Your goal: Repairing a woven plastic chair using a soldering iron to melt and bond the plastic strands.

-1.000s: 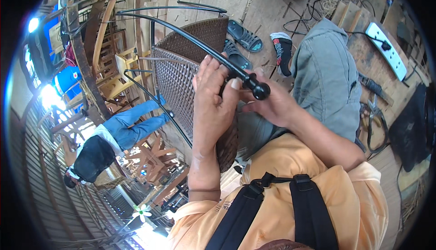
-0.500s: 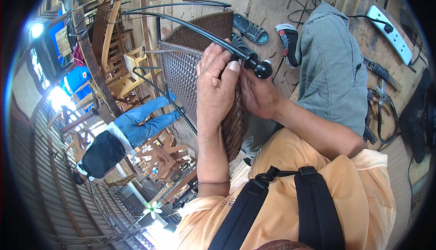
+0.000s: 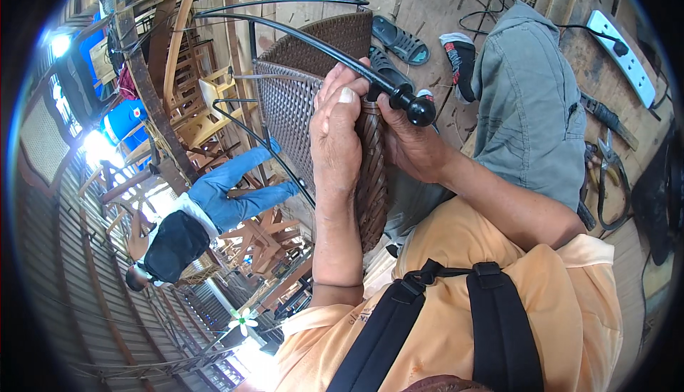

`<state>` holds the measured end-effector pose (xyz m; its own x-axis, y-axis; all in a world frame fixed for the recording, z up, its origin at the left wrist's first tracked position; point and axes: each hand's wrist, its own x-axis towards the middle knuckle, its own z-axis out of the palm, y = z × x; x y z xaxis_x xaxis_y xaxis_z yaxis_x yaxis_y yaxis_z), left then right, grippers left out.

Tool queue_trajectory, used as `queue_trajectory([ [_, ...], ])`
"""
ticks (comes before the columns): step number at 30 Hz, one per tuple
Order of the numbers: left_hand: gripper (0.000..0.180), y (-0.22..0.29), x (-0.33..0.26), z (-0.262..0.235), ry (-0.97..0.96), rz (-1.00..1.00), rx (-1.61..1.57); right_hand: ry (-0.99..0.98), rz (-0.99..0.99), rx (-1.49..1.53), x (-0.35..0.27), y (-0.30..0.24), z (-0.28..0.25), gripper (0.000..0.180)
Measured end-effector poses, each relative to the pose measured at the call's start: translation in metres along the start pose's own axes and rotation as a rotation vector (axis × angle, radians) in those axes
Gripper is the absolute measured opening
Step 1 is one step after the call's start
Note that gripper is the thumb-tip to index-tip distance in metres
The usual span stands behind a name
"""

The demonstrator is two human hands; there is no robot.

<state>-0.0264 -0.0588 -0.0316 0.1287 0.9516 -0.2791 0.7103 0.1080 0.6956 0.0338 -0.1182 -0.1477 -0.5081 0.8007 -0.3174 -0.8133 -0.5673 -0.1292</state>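
Note:
A brown woven wicker chair [image 3: 288,103] lies on its side in front of me, with a braided edge [image 3: 372,171] running toward my body. Along its top passes a curved black metal armrest [image 3: 306,39] ending in a round knob [image 3: 420,111]. My left hand [image 3: 336,136] is closed over the woven panel beside the braid, its fingertips under the bar. On the braid's other side my right hand [image 3: 417,146] grips the edge just below the knob, thumb raised near the bar; its other fingers are largely hidden. A thin strip [image 3: 278,76] sticks out from the weave leftward.
Grey sandals [image 3: 400,39] lie on the plank floor beyond the chair. At right are a white power strip [image 3: 621,57], scissors [image 3: 613,178] and a hammer-like tool [image 3: 609,118]. Another person [image 3: 174,246] stands at left among wooden chair frames [image 3: 260,242].
My left thumb has drawn back from the bar onto the hand's near side. My right thumb now shows at the braided edge. The chair has shifted slightly right; the other person has moved.

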Motion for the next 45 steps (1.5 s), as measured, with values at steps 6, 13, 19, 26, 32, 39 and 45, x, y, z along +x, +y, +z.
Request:
queue_trajectory([
  [6,0.031,0.003,0.001,0.003,-0.024,0.017,0.083,0.059,-0.129,-0.316,-0.005,-0.002,-0.004,0.069],
  [13,0.015,-0.001,0.006,0.005,-0.009,0.132,0.085,-0.035,-0.084,0.062,-0.009,-0.020,0.005,0.052],
  [19,0.016,0.002,0.002,0.005,-0.001,0.067,0.009,-0.189,0.031,0.286,-0.018,-0.040,-0.007,0.029],
  [26,0.016,0.004,0.000,0.008,0.010,-0.031,-0.024,-0.243,0.057,0.192,-0.016,-0.042,-0.010,0.027],
  [32,0.015,0.003,0.000,0.009,0.032,-0.025,-0.017,-0.288,0.116,0.255,-0.013,-0.051,-0.011,0.021],
  [39,0.014,0.002,0.000,0.010,0.053,-0.034,0.012,-0.374,0.194,0.227,-0.004,-0.049,-0.017,0.024],
  [45,0.023,0.002,0.002,0.004,-0.066,-0.046,0.088,-0.434,0.245,0.257,0.001,-0.047,-0.024,0.023],
])
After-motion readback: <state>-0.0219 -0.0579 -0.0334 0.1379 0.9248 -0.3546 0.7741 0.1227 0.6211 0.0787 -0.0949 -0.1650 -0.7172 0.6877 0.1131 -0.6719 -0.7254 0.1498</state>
